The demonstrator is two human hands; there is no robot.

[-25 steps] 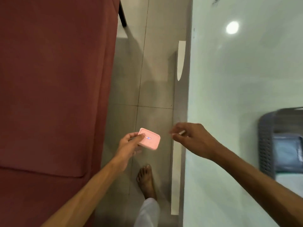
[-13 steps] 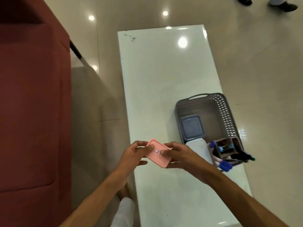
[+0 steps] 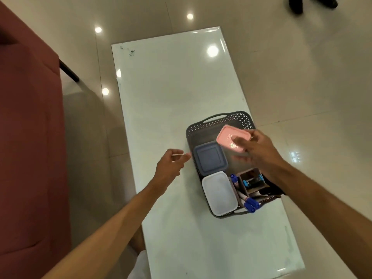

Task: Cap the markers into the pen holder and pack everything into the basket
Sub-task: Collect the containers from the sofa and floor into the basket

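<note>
White glossy counter (image 3: 171,109) runs from 6 o'clock to 12 o'clock, with a grey lattice basket (image 3: 237,117) sitting at about 3 o'clock of its middle. Nearest in the basket, a white-lidded box (image 3: 219,193) lies flat at the 7 o'clock corner, and beside it, toward 4 o'clock, the brown pen holder (image 3: 252,183) lies with blue-capped markers (image 3: 250,204) sticking out toward 6 o'clock. Just beyond the white box sits a blue-lidded box (image 3: 210,159). The left hand (image 3: 170,167) hovers over the counter just outside the basket's 9 o'clock wall, its grip loosely curled and holding nothing. The right hand (image 3: 259,152) is over the basket, its grip closed on a pink box (image 3: 231,137) held tilted above the 12 o'clock half. A red-brown sofa (image 3: 30,137) fills the 9 o'clock side.
</note>
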